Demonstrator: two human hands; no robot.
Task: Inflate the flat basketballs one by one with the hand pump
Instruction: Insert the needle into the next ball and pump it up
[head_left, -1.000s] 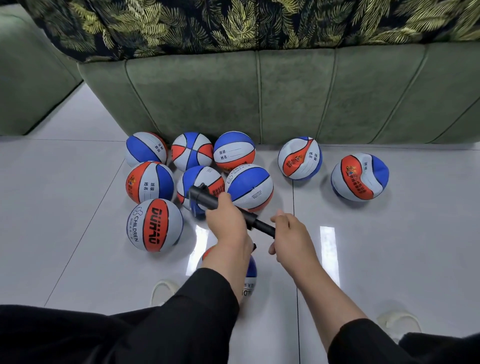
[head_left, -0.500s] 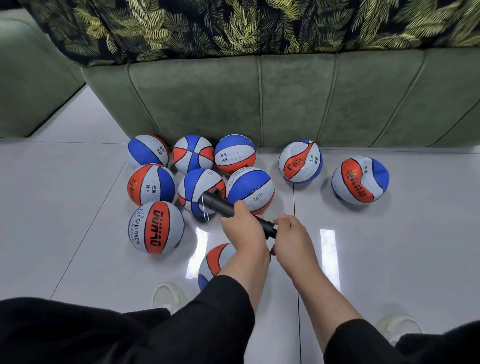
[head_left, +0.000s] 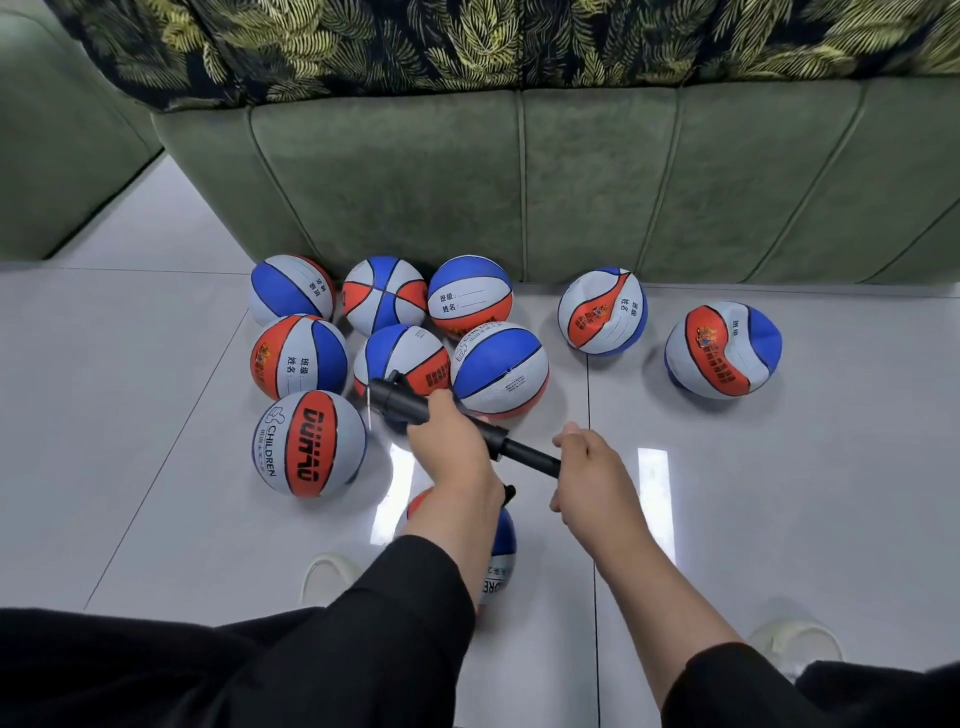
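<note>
My left hand grips the black barrel of the pump, fingers curled around it, and my right hand grips the handle at the end of the thin rod. Half a second ago my two hands were almost touching and the rod was pushed in; now they are apart again and a piece of the rod shows between them, much as it was one second ago. The pump lies slanted, with its head up and to the left, in front of the group of balls.

The ball I am filling sits on the white floor under my left wrist. My forearm hides most of it, so only a blue and white part and a bit of orange show. I cannot see how the pump joins to it.

The other balls have not moved: seven round ones in a group near the green sofa, and two dented, softer ones to the right, apart from the group.
</note>
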